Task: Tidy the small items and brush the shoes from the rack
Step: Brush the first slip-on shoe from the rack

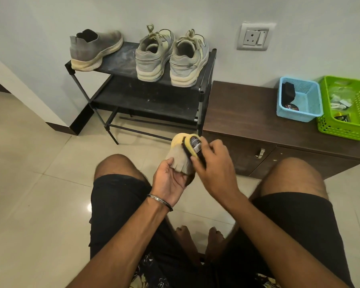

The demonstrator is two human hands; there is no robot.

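Note:
A grey slip-on shoe (178, 155) with a cream sole is held up between my knees, toe pointing away. My left hand (170, 181) grips it at the heel opening. My right hand (214, 169) holds a yellow-backed brush (192, 145) with dark bristles, pressed against the shoe's side. On top of the black shoe rack (146, 100) stands the matching grey slip-on shoe (95, 49) at the left. A pair of grey lace-up sneakers (172, 57) stands at the right.
A low dark wooden cabinet (247, 113) stands right of the rack. On it sit a blue basket (298, 99) with dark items and a green basket (346, 108) with small packets. A wall socket (254, 37) is above. Pale floor tiles lie to the left.

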